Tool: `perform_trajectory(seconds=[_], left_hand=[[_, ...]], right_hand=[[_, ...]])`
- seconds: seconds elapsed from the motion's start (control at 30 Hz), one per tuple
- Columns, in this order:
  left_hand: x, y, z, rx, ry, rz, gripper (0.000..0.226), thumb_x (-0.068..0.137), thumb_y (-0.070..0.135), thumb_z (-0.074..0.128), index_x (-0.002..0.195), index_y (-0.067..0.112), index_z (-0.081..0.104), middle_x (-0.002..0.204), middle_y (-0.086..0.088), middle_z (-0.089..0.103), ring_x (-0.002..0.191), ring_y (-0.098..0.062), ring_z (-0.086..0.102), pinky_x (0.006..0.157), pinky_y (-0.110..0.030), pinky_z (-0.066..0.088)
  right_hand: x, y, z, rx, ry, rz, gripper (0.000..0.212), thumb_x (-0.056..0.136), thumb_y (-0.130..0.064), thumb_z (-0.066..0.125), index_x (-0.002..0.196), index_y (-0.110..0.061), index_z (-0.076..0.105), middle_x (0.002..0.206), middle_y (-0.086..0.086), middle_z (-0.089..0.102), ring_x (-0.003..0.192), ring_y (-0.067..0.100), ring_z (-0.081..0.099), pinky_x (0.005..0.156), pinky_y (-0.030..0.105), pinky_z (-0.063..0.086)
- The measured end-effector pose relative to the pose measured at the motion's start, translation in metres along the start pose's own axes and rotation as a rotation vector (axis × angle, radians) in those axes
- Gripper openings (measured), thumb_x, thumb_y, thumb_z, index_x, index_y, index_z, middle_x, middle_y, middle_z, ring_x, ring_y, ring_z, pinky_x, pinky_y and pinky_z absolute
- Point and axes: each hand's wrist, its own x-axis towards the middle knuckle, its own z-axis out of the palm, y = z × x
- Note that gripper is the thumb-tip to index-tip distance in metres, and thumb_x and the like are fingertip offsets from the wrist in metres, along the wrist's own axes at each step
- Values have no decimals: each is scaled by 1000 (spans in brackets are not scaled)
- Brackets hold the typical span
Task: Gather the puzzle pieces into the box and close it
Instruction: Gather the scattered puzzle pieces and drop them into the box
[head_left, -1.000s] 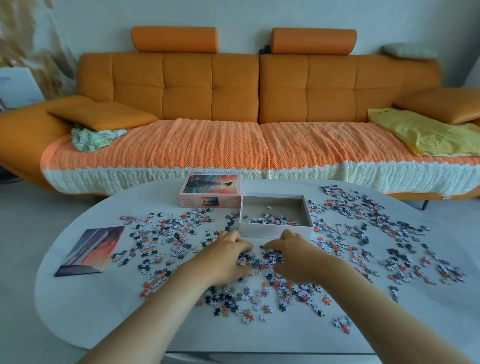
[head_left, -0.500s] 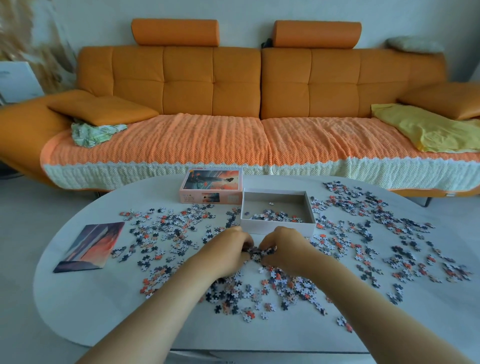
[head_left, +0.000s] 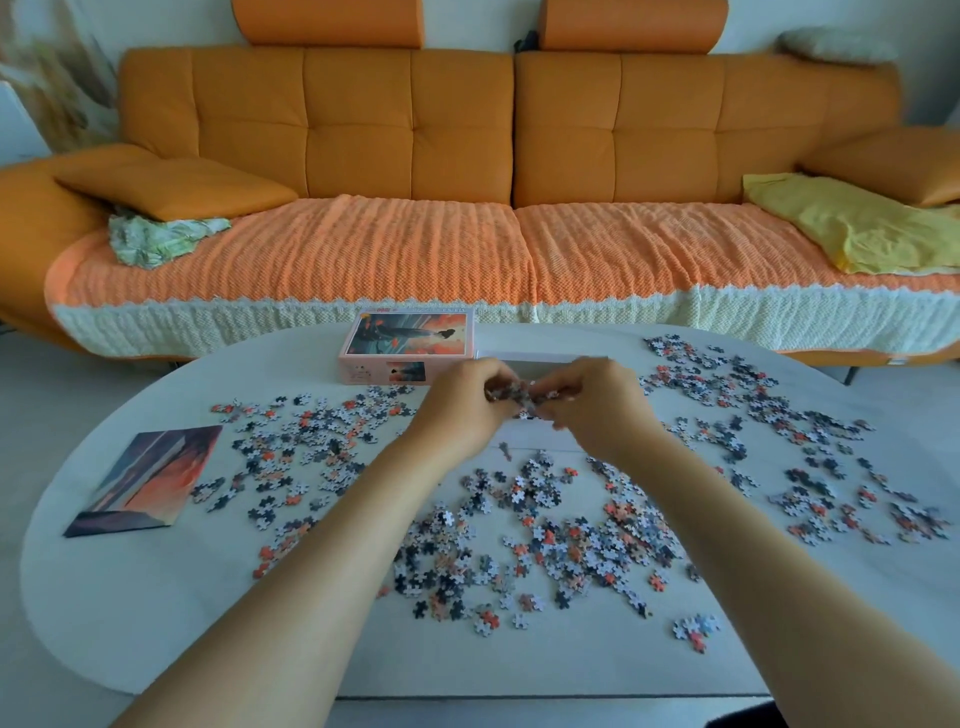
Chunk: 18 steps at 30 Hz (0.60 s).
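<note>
My left hand (head_left: 462, 410) and my right hand (head_left: 592, 410) are raised together over the white open box (head_left: 524, 357), cupping a handful of puzzle pieces (head_left: 514, 395) between them. The hands hide most of the box; only its far rim and a strip of its near wall show. One piece (head_left: 505, 450) is in the air or on the table just below the hands. Loose puzzle pieces (head_left: 524, 540) in dark, white and orange cover the white oval table (head_left: 130, 613) on the left, in front and on the right. The pink picture lid (head_left: 408, 347) lies left of the box.
A picture card (head_left: 148, 478) lies flat at the table's left end. An orange sofa (head_left: 467, 156) with a knitted cover runs behind the table, bearing a green cloth (head_left: 156, 239) and a yellow blanket (head_left: 852, 228).
Both hands scooped pieces together on the table in front of the box, then lifted them up and forward over the box. The head camera tilted slightly down.
</note>
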Motion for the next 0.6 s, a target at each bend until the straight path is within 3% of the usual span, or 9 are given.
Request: perform_trajectory(seconds=[0.07,0.17,0.27,0.4,0.53,0.6], left_hand=[[11,1,6,52,60,32,14,88,16,70,101,21,67,93,8,61,81,-9,55,65,-19,40],[24,-4,21,155,83,91,22,89,12,67,110,16,66,104,0,62,91,-17,57,78,-30,46],[28,-13,31,234,21,117,20,93,16,62,112,16,66,104,-5,62,92,-22,59,80,-36,49],[27,-21,33,462,-92,167,32,102,31,41,124,25,64,98,-3,59,98,-24,50,84,-40,46],[24,-20,27,587,-79,208,34,101,40,39,119,28,65,101,3,59,101,-23,48,93,-39,38],[22,-21,25,575,-124,202,33,101,41,39,121,32,64,95,5,55,101,-23,51,92,-41,38]], right_hand=[[8,3,1,21,66,-20,17,82,-9,74,95,-19,78,80,-6,67,73,17,65,71,28,54],[18,12,7,-66,104,-67,23,87,-8,69,106,-19,75,102,0,70,79,12,57,70,21,45],[25,23,13,-208,-5,-118,28,94,-14,59,117,-26,71,105,1,71,77,11,52,61,16,37],[25,33,10,-315,-88,-97,30,99,-24,50,122,-31,68,104,-2,73,73,13,57,65,25,47],[22,33,6,-351,-122,-123,30,97,-26,48,118,-34,69,119,-9,68,95,14,63,83,31,54],[15,31,4,-357,-210,-131,30,99,-27,45,117,-35,68,102,-6,72,77,11,61,71,30,53]])
